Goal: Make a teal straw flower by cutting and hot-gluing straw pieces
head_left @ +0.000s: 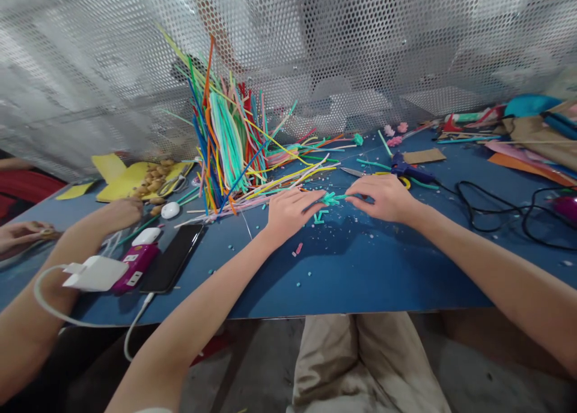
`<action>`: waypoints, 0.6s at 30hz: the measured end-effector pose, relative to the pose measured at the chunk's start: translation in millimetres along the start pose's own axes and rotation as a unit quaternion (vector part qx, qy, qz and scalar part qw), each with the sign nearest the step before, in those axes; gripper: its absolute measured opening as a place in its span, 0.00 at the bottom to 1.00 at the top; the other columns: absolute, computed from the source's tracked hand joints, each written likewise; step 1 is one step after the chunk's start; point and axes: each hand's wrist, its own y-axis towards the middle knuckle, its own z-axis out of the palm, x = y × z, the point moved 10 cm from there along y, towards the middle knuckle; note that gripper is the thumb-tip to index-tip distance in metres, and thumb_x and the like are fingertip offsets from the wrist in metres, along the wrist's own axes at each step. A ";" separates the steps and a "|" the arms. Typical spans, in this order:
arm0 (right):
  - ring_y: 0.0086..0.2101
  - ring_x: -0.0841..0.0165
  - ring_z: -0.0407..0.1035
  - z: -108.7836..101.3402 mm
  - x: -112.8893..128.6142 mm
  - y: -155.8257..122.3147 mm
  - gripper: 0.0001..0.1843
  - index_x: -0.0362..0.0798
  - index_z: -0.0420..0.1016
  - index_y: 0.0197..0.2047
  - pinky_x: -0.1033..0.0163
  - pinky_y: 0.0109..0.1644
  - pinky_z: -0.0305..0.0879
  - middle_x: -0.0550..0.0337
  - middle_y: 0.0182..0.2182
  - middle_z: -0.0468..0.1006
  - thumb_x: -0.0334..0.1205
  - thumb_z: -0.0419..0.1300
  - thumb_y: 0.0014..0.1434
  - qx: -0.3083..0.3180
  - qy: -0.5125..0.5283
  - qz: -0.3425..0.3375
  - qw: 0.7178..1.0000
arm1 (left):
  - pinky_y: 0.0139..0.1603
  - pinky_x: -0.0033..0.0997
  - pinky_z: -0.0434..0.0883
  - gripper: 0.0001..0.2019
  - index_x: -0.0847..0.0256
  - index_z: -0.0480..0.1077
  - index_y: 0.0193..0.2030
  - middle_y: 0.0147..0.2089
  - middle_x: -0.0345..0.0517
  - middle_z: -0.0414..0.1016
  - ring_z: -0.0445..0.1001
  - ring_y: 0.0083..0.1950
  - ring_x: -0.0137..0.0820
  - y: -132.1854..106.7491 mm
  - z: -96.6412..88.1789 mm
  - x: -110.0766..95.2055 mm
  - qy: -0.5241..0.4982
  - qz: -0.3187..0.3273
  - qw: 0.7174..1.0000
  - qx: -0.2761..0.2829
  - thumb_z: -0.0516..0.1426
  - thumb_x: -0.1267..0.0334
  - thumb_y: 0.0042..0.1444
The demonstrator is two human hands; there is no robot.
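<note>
A teal pipe-cleaner piece (331,199) with a branched, tufted shape is stretched between my two hands above the blue table (360,269). My left hand (293,210) pinches its left end between thumb and fingers. From the other side, my right hand (381,198) grips the thin stem. Short teal pipe-cleaner cuttings (320,216) lie just below the piece. Scissors (354,172) with yellow handles lie behind my right hand, partly hidden by it. A blue glue gun (412,169) rests beyond that hand.
A tall bundle of coloured pipe cleaners (229,136) stands before the perforated metal screen (360,46). On the left are a phone (174,260), a purple power adapter (135,267) with white chargers, and another person's hands (119,213). A black cable (491,211) loops at right.
</note>
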 end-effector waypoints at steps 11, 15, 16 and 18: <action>0.39 0.68 0.78 3.9 5.6 0.9 0.12 0.51 0.80 0.41 0.63 0.42 0.68 0.60 0.39 0.85 0.45 0.57 0.68 0.015 0.004 -0.011 1.000 | 0.40 0.30 0.75 0.09 0.54 0.80 0.48 0.42 0.37 0.85 0.83 0.38 0.29 -2.8 -1.9 7.1 -0.017 -0.033 0.999 0.002 0.62 0.57 0.64; 0.38 0.68 0.78 -1.4 8.1 1.7 0.12 0.51 0.80 0.41 0.64 0.41 0.67 0.61 0.38 0.85 0.46 0.57 0.69 0.004 -0.008 -0.009 1.000 | 0.42 0.29 0.76 0.09 0.51 0.80 0.49 0.42 0.37 0.85 0.83 0.39 0.28 -4.7 -3.7 9.0 -0.013 -0.043 0.999 -0.004 0.63 0.57 0.63; 0.37 0.69 0.78 -3.5 9.3 1.8 0.12 0.51 0.80 0.42 0.64 0.41 0.67 0.61 0.38 0.85 0.46 0.57 0.69 -0.002 -0.009 -0.011 1.000 | 0.41 0.29 0.76 0.08 0.52 0.81 0.48 0.42 0.37 0.85 0.83 0.39 0.28 -5.1 -4.7 8.3 -0.013 -0.042 0.999 -0.009 0.63 0.57 0.63; 0.35 0.69 0.77 -7.3 10.6 1.9 0.12 0.51 0.80 0.45 0.63 0.40 0.67 0.60 0.37 0.84 0.46 0.57 0.68 -0.013 -0.013 -0.008 1.000 | 0.40 0.28 0.76 0.08 0.52 0.81 0.46 0.41 0.36 0.85 0.83 0.38 0.28 -6.0 -6.4 9.3 -0.010 -0.056 0.998 -0.018 0.63 0.57 0.63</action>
